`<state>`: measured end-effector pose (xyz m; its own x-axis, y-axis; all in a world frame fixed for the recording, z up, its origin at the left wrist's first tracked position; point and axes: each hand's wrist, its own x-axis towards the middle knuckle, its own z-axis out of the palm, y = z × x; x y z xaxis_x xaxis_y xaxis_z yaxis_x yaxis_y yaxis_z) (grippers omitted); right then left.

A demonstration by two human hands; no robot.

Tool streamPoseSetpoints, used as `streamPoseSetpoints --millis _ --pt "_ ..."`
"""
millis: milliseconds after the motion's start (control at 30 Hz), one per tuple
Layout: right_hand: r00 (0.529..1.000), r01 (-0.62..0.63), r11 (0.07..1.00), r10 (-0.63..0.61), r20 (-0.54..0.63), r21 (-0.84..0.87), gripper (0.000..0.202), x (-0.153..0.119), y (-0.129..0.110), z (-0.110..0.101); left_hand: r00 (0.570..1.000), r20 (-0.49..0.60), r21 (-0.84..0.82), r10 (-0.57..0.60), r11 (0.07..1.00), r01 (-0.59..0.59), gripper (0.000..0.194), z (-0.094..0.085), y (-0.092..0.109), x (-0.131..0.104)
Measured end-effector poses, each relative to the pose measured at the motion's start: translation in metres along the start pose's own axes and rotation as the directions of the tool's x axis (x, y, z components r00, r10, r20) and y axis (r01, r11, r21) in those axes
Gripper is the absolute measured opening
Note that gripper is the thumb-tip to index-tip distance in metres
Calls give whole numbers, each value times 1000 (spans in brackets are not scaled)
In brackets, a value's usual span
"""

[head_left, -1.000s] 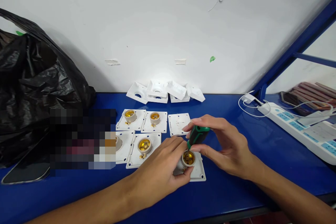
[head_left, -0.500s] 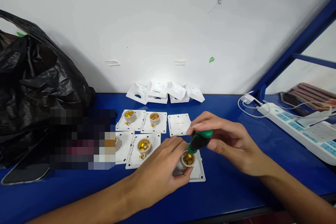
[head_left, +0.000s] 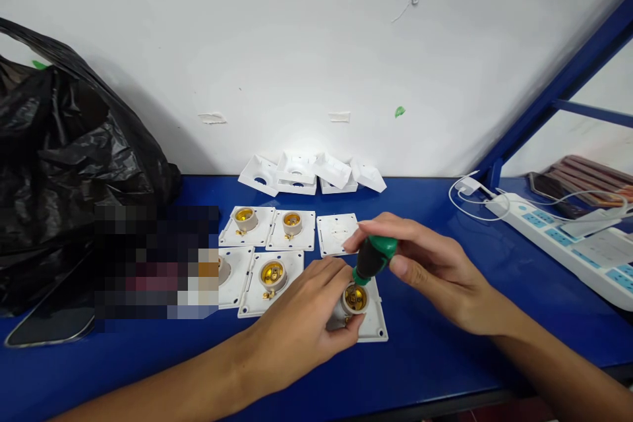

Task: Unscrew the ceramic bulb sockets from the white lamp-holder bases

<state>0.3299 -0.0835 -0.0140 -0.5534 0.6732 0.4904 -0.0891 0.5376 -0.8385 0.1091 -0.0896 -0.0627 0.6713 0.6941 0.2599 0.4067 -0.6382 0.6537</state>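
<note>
Right hand (head_left: 440,273) has slid thumb up green-black screwdriver (head_left: 372,260), handle leaning more than a sec ago, so probably mid-turn. Left hand (head_left: 309,320) still steadies lamp socket (head_left: 357,299) on white base plate (head_left: 374,326), worktop (head_left: 420,362) below.

And here's my green-and-black screwdriver (head_left: 374,260), tilted over the round, brass-lined lamp socket (head_left: 355,300), which sits on a white base plate (head_left: 374,327), flat on the blue table (head_left: 420,369)!

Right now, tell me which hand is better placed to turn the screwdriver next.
Right, I'd judge: the right hand has its fingers at the green-and-black screwdriver, while the left hand is busy holding the socket.
</note>
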Motion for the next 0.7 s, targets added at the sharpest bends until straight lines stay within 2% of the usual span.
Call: streamPoseSetpoints --millis 100,133,233,367,467,567,700 --pt "989 36 998 -43 -141 -51 41 -1 2 1 1000 -7 26 -3 1000 4 24 1 -1 -1" --pt "987 25 998 -34 -156 -56 41 0 3 1 1000 -9 30 0 1000 1 26 2 -1 -1" --pt "993 -46 999 43 -110 -29 41 1 3 1 1000 -14 30 12 999 -11 32 3 -2 -2" --pt "981 12 999 -18 -191 -35 40 3 5 2 1000 -10 19 11 1000 -11 33 2 0 -2" --pt "991 5 1000 -2 -132 27 39 4 5 4 1000 -8 9 15 1000 -15 32 1 0 -3" --pt "985 40 998 -30 -170 53 36 5 5 4 1000 -14 9 12 1000 -12 32 1 -1 -3" --pt "992 -31 994 42 -117 100 37 5 5 3 1000 -13 9 13 1000 -13 33 1 -1 -2"
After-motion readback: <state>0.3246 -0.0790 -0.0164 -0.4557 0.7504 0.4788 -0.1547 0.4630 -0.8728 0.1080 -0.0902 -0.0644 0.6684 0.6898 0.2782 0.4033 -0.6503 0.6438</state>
